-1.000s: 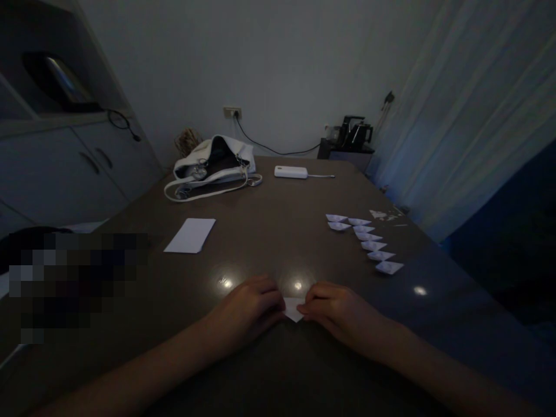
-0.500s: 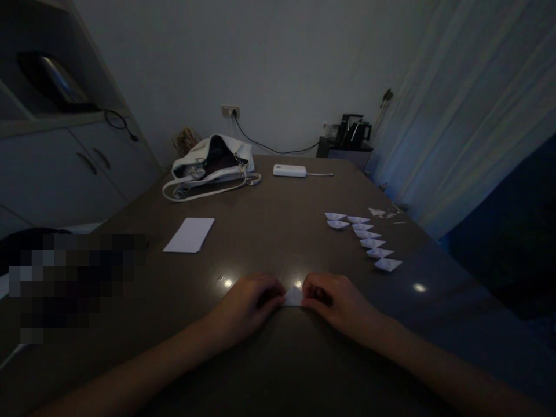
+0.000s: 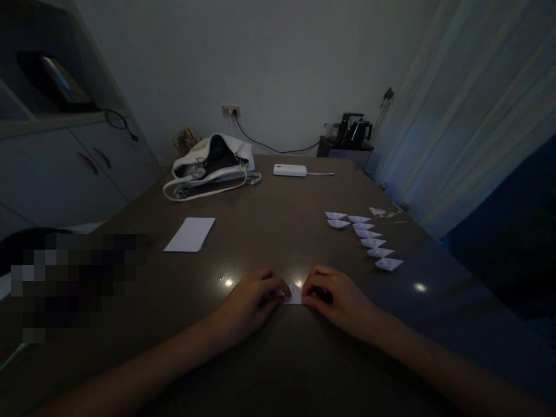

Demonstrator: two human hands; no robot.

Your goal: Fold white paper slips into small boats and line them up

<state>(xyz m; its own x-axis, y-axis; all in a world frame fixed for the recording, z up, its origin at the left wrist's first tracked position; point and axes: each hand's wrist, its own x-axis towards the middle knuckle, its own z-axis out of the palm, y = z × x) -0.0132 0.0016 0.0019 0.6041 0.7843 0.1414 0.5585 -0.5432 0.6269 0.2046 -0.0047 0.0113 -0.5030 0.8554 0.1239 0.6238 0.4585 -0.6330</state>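
A small folded piece of white paper [image 3: 296, 295] lies at the near middle of the table, its top coming to a point. My left hand [image 3: 259, 294] pinches its left end between thumb and fingers. At the opposite end, my right hand [image 3: 332, 294] grips the paper with curled fingers, the thumb low on the edge. Both fingertips cover the paper's side corners. To the right stand several small folded paper boats [image 3: 374, 243] in a slanting row. On the left rests a stack of white paper sheets [image 3: 190, 234].
A white handbag [image 3: 212, 165] lies at the table's far left. Beside it is a white power bank [image 3: 290, 170] with a short cable. Paper scraps [image 3: 384, 213] are scattered near the right edge. A black kettle [image 3: 357, 134] stands beyond the table.
My left fingers have lifted and shifted slightly right over the paper. My right forefinger has risen a little. The paper stays in place between both hands.
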